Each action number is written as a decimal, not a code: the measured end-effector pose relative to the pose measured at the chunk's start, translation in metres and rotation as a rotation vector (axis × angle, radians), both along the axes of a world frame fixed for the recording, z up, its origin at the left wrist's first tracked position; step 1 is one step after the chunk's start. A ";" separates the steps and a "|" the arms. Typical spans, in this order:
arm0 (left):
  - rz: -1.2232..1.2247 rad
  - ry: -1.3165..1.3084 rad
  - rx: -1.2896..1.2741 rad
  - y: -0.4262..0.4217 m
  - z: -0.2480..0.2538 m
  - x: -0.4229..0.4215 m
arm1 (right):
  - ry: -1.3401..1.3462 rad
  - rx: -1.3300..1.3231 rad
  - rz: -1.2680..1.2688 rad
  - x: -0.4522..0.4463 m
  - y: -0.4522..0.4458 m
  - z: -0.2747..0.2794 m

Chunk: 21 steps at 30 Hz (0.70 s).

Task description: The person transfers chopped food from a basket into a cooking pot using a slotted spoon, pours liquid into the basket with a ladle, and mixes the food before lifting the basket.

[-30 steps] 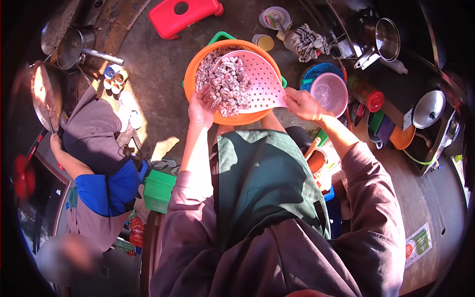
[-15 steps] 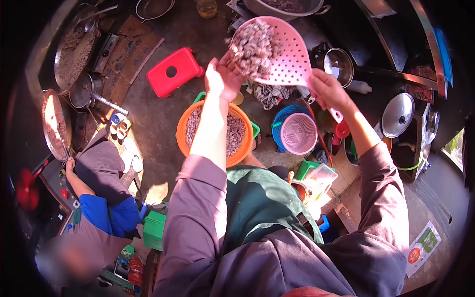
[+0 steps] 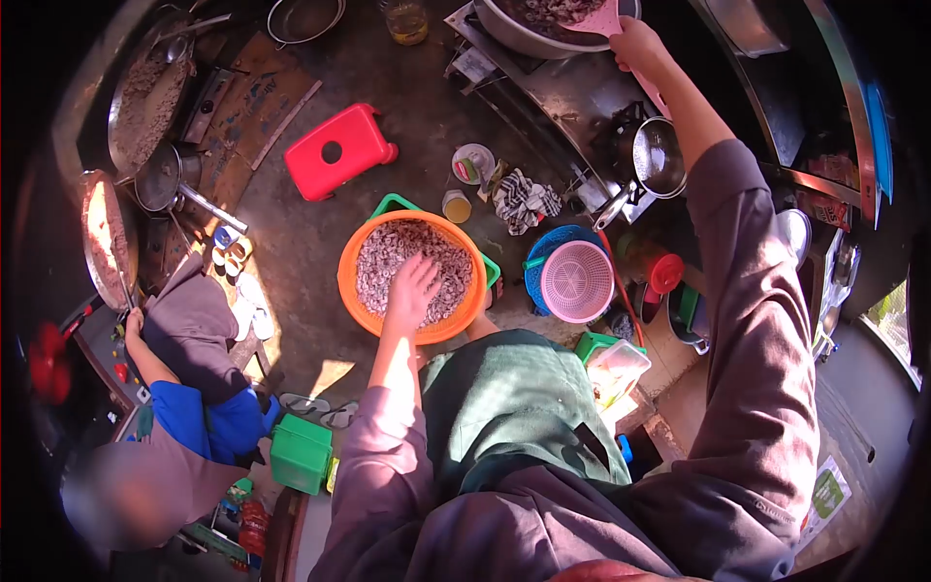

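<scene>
My left hand (image 3: 414, 287) lies over the small pale purplish pieces (image 3: 383, 254) in the orange basket (image 3: 351, 303), its fingers spread and holding nothing. At the top right, my right hand (image 3: 637, 46) is closed round the handle of the pink perforated scoop (image 3: 601, 19). The scoop's head is at the large metal pot (image 3: 524, 39), partly cut off by the top edge of the view. Similar pieces lie in that pot. Green handles show beside the orange basket.
A red stool (image 3: 339, 145) stands behind the basket. To its right are a pink basket (image 3: 577, 281), a checked cloth (image 3: 524, 202) and a saucepan (image 3: 659, 155). A co-worker (image 3: 199, 388) sits at the left near a pan (image 3: 107, 233). A green container (image 3: 302, 453) stands nearby.
My right hand has carried the scoop up and right, from the orange basket to the metal pot. My left hand rose beneath the scoop, then came back down to the basket.
</scene>
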<state>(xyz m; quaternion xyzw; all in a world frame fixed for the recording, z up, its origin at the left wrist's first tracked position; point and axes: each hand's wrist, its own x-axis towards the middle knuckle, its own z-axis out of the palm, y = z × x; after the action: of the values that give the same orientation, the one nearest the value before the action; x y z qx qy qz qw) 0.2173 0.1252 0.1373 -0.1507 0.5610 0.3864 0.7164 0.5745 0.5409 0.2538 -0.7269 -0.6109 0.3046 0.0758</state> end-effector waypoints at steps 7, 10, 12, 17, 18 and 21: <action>-0.018 0.286 -0.453 -0.196 0.011 -0.079 | -0.636 0.213 0.202 -0.040 -0.014 0.013; -0.038 0.311 -0.481 -0.214 0.013 -0.092 | -0.609 0.247 0.177 -0.034 -0.022 0.021; -0.041 0.305 -0.480 -0.218 0.009 -0.096 | -0.424 0.447 0.237 -0.011 -0.031 0.008; -0.070 0.265 -0.272 -0.197 -0.003 -0.095 | 0.264 0.068 -0.015 -0.059 -0.137 0.032; -0.086 0.273 -0.243 -0.196 -0.014 -0.097 | 0.403 0.002 -0.063 -0.073 -0.167 0.037; -0.100 0.311 -0.315 -0.180 -0.036 -0.106 | 0.333 -0.138 0.234 -0.098 -0.267 0.015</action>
<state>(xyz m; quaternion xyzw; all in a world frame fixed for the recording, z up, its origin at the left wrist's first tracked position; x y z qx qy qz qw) 0.1108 -0.0549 0.1013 -0.1715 0.7247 0.2768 0.6073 0.4764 0.2742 0.2684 -0.5940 -0.6480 0.4683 0.0896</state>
